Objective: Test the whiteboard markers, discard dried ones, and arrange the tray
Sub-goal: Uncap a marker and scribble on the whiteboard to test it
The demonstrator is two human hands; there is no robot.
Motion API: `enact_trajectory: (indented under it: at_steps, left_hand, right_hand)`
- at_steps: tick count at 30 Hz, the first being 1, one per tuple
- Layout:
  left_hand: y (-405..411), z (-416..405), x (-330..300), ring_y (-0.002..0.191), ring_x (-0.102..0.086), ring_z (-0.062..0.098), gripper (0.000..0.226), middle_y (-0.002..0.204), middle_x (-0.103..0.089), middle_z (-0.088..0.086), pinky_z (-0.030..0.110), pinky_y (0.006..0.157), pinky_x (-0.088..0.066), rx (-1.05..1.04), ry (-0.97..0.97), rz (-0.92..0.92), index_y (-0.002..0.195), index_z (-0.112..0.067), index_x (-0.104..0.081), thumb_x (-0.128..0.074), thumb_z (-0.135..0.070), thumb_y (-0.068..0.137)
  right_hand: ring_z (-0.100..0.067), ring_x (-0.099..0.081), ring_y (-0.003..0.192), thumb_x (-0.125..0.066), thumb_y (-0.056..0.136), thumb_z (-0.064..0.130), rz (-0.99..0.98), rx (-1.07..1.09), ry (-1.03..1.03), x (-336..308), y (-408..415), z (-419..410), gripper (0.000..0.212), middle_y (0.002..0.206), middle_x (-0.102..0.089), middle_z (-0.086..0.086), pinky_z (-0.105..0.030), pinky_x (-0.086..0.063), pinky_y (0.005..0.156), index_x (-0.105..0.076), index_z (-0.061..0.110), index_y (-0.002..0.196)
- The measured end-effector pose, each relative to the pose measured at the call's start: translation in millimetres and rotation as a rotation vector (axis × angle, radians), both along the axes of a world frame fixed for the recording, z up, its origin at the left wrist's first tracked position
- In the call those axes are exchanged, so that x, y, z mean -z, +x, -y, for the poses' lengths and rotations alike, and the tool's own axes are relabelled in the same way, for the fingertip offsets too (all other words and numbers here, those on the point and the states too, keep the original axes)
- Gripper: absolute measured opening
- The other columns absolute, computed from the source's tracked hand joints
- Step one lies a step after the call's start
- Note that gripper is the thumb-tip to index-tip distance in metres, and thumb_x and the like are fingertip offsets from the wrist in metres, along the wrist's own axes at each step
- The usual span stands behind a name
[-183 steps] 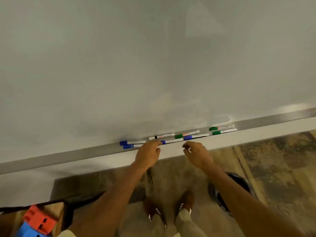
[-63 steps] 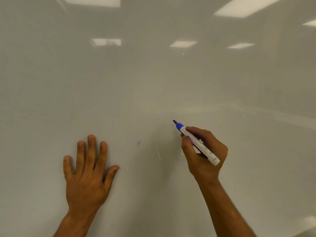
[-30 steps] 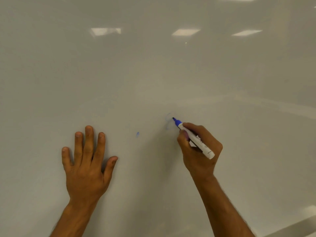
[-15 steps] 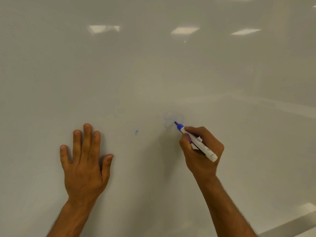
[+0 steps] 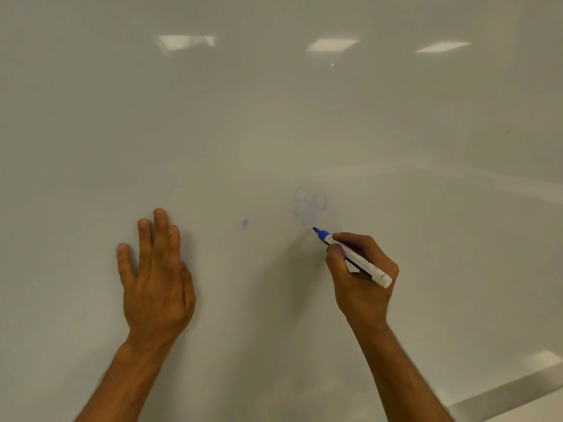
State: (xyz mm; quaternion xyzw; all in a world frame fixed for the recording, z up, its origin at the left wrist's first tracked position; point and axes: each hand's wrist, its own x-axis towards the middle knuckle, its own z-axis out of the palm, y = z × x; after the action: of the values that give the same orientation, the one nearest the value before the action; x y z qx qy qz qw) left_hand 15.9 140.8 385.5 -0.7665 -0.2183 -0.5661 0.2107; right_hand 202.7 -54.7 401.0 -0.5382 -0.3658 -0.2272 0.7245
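Observation:
My right hand (image 5: 362, 284) grips an uncapped blue whiteboard marker (image 5: 355, 257), its blue tip pointing up-left close to the whiteboard (image 5: 274, 123). Just above the tip is a faint, pale blue looping scribble (image 5: 309, 205). A small blue dot (image 5: 245, 223) sits to the left of it. My left hand (image 5: 157, 275) is flat against the board with its fingers straight, holding nothing. The other markers are out of view.
The grey metal tray rail (image 5: 511, 391) shows only at the bottom right corner. Ceiling lights reflect in the upper board.
The marker tip has traced more faint loops and dropped lower right of the scribble. My left hand has drawn its fingers closer together on the board.

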Motion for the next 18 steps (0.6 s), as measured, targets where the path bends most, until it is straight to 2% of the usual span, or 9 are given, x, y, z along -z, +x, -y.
enact_trajectory:
  at_steps: [3, 5, 7, 8, 9, 10, 14, 16, 18]
  left_hand:
    - [-6.3, 6.3, -2.8, 0.150, -0.014, 0.022, 0.058, 0.163, -0.009, 0.002, 0.044, 0.121, -0.010, 0.193, 0.001, -0.034, 0.156, -0.016, -0.003, -0.023, -0.010, 0.101]
    - [-12.1, 16.4, -3.5, 0.141, -0.032, 0.007, 0.049, 0.159, -0.022, -0.011, 0.029, 0.115, -0.026, 0.387, -0.033, -0.040, 0.151, -0.013, -0.023, -0.025, -0.014, 0.102]
    - [-15.2, 37.7, -5.9, 0.107, -0.051, -0.011, 0.035, 0.137, -0.043, -0.032, 0.013, 0.089, -0.042, 0.511, -0.180, 0.040, 0.132, -0.012, -0.046, -0.031, -0.017, 0.101]
    - [-14.5, 50.1, -6.1, 0.082, -0.056, -0.009, 0.030, 0.119, -0.052, -0.033, 0.013, 0.070, -0.046, 0.569, -0.292, 0.082, 0.122, -0.021, -0.051, -0.035, -0.017, 0.097]
    - [-12.9, 62.2, -4.8, 0.062, -0.053, 0.000, 0.028, 0.106, -0.056, -0.027, 0.020, 0.054, -0.045, 0.628, -0.380, 0.109, 0.114, -0.030, -0.051, -0.037, -0.017, 0.093]
    - [-11.2, 73.4, -2.2, 0.052, -0.047, 0.009, 0.027, 0.099, -0.057, -0.021, 0.028, 0.047, -0.041, 0.682, -0.423, 0.108, 0.109, -0.033, -0.048, -0.038, -0.016, 0.091]
    - [-7.9, 100.0, 18.0, 0.054, -0.044, 0.020, 0.037, 0.093, -0.054, -0.016, 0.036, 0.054, -0.039, 0.866, -0.555, -0.005, 0.117, -0.029, -0.036, -0.036, -0.012, 0.085]
    - [-7.5, 108.2, 27.8, 0.062, -0.050, 0.020, 0.045, 0.094, -0.056, -0.015, 0.028, 0.067, -0.044, 0.908, -0.645, -0.066, 0.122, -0.027, -0.034, -0.035, -0.007, 0.082]
    - [-7.9, 115.0, 34.5, 0.077, -0.055, 0.016, 0.058, 0.105, -0.059, -0.007, 0.019, 0.086, -0.043, 0.920, -0.710, -0.127, 0.127, -0.029, -0.029, -0.036, 0.006, 0.081]
  right_hand:
    - [-0.007, -0.067, 0.070, -0.068, 0.081, 0.012, -0.022, -0.032, 0.005, 4.0, -5.3, 8.0, 0.026, 0.081, -0.068, 0.027, -0.015, -0.053, 0.060, -0.065, 0.036, 0.090]
    - [-0.010, -0.069, 0.071, -0.068, 0.082, 0.014, -0.036, -0.069, 0.013, 5.2, -10.5, 13.3, 0.023, 0.081, -0.070, 0.023, -0.019, -0.054, 0.060, -0.067, 0.035, 0.090]
    - [-0.018, -0.071, 0.073, -0.067, 0.081, 0.020, -0.093, -0.157, 0.027, 6.4, -18.0, 18.2, 0.018, 0.081, -0.072, 0.014, -0.026, -0.058, 0.061, -0.070, 0.037, 0.086]
    - [-0.022, -0.072, 0.072, -0.066, 0.079, 0.021, -0.143, -0.218, 0.032, 7.2, -22.3, 20.3, 0.016, 0.080, -0.073, 0.008, -0.029, -0.058, 0.060, -0.071, 0.035, 0.084]
    - [-0.024, -0.071, 0.070, -0.066, 0.077, 0.017, -0.199, -0.287, 0.031, 8.7, -26.3, 21.8, 0.014, 0.078, -0.073, 0.003, -0.031, -0.058, 0.059, -0.072, 0.029, 0.083]
    - [-0.024, -0.071, 0.067, -0.065, 0.077, 0.011, -0.251, -0.361, 0.021, 10.4, -30.1, 23.2, 0.013, 0.075, -0.072, -0.002, -0.031, -0.057, 0.057, -0.072, 0.021, 0.082]
    - [-0.023, -0.064, 0.055, -0.060, 0.076, 0.003, -0.343, -0.583, -0.081, 24.7, -44.4, 28.3, 0.009, 0.065, -0.067, -0.009, -0.027, -0.051, 0.051, -0.065, 0.009, 0.081]
    - [-0.024, -0.065, 0.055, -0.062, 0.076, 0.007, -0.367, -0.642, -0.138, 35.1, -51.0, 30.9, 0.006, 0.065, -0.067, -0.012, -0.027, -0.051, 0.051, -0.064, 0.008, 0.082]
    - [-0.027, -0.065, 0.056, -0.063, 0.078, 0.008, -0.390, -0.659, -0.175, 44.1, -56.1, 33.5, 0.006, 0.066, -0.068, -0.015, -0.029, -0.053, 0.052, -0.063, 0.007, 0.084]
